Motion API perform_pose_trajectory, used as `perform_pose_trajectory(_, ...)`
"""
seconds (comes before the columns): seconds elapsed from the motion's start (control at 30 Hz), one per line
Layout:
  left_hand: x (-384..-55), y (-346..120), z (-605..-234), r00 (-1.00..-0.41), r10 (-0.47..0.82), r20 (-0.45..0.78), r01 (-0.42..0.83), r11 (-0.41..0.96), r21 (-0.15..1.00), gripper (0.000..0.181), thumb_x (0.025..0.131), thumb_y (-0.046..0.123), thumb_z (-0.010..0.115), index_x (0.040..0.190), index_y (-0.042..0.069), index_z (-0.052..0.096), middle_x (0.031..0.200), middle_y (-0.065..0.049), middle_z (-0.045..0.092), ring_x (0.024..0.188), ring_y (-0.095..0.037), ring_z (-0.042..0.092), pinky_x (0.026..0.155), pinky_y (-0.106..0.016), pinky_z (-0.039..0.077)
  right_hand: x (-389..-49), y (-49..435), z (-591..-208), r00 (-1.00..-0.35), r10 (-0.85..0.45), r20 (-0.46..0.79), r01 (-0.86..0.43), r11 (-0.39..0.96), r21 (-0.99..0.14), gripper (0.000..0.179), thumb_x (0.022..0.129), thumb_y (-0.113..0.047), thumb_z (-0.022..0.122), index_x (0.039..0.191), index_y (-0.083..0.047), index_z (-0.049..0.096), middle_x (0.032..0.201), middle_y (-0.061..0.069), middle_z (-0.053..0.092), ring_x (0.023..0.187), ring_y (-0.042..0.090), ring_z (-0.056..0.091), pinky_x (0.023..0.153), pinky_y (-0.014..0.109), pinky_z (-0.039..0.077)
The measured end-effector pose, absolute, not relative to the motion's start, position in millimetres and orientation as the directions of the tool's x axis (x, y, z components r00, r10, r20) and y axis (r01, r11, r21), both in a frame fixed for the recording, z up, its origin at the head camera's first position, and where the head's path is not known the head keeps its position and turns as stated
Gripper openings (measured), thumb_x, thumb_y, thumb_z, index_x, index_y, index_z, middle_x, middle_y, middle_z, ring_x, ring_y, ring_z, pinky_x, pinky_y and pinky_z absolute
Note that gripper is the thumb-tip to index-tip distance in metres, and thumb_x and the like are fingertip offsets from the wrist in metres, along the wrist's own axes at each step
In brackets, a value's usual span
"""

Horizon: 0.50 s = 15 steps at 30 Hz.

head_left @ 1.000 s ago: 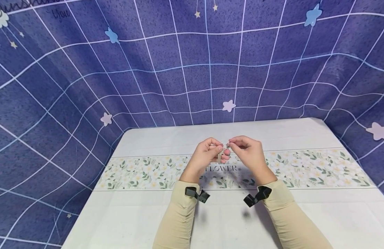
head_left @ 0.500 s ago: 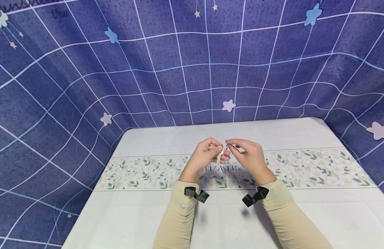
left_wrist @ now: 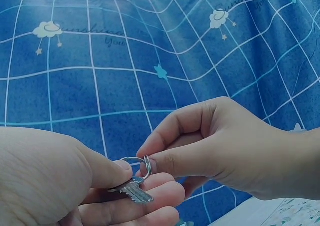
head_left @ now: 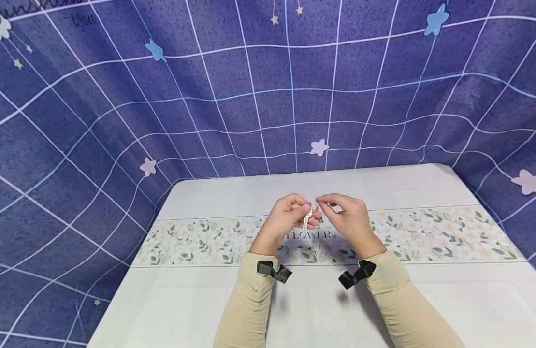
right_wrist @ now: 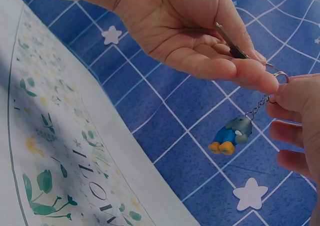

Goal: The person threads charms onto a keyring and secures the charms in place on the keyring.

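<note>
My left hand (head_left: 289, 212) pinches a metal key ring (left_wrist: 134, 160) between thumb and index finger. From it a silver key (left_wrist: 137, 192) lies over the fingers; in the head view the key (head_left: 306, 221) points down. Close beside it, my right hand (head_left: 348, 215) pinches the ring end of a keychain with thumb and index finger. A short chain (right_wrist: 258, 105) hangs below that pinch and bears a small figurine (right_wrist: 232, 135), grey and blue with yellow feet. The rings meet between the hands, partly hidden by fingertips; how they link cannot be made out.
Below the hands is a table (head_left: 198, 299) with a white cover and a floral band (head_left: 198, 241). A blue grid-patterned curtain (head_left: 268, 111) with stars stands behind and at both sides. Black wrist cameras (head_left: 274, 271) sit on both sleeves.
My right hand has shifted slightly left toward the left hand, then hardly moved. The key in the left hand has turned a little, and the hanging figurine shows less in the head view.
</note>
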State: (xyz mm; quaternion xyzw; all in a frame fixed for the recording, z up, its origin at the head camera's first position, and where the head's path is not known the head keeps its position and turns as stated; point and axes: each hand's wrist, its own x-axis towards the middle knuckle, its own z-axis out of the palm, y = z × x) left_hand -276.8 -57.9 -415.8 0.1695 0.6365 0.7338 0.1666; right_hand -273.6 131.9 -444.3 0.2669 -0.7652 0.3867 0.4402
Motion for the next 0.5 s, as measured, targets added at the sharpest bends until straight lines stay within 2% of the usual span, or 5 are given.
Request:
perform_pose_trajectory(0.2, -276.4, -57.7, -415.6, -0.888, 0.458, 0.032, -0.034, -0.134, 0.990, 0.005, 0.104, 0.000, 0.053, 0.102, -0.004, 0.053, 0.103, -0.040, 0.066, 0.073, -0.019, 0.075, 0.071, -0.037, 0.063, -271.8, 132.9, -442.8, -0.541, -0.051, 0.840, -0.735, 0.514, -0.442, 0.017, 0.080, 0.005, 0.081, 0.092, -0.006, 0.077, 0.083, 0.007, 0.077, 0.070, 0.020, 0.073, 0.058, 0.033, 0.060)
perform_pose_trajectory(0.3, -276.6, -57.5, -415.9, -0.887, 0.460, 0.029, -0.036, -0.132, 0.991, 0.005, 0.104, 0.000, 0.052, 0.102, -0.004, 0.053, 0.106, -0.042, 0.064, 0.073, -0.019, 0.075, 0.071, -0.037, 0.063, -271.1, 132.9, -441.5, -0.565, -0.049, 0.824, -0.732, 0.490, -0.473, 0.016, 0.080, 0.005, 0.081, 0.092, -0.006, 0.077, 0.083, 0.006, 0.077, 0.070, 0.019, 0.073, 0.061, 0.032, 0.060)
perform_pose_trajectory(0.5, -277.8, -57.3, -417.1, -0.889, 0.458, 0.020, -0.040, -0.122, 0.992, 0.005, 0.104, 0.000, 0.052, 0.101, -0.004, 0.053, 0.103, -0.039, 0.066, 0.073, -0.018, 0.075, 0.071, -0.037, 0.063, -271.9, 132.6, -441.0, -0.614, -0.028, 0.788, -0.706, 0.466, -0.534, 0.016, 0.081, 0.005, 0.080, 0.091, -0.007, 0.077, 0.080, 0.002, 0.077, 0.068, 0.016, 0.072, 0.066, 0.025, 0.058)
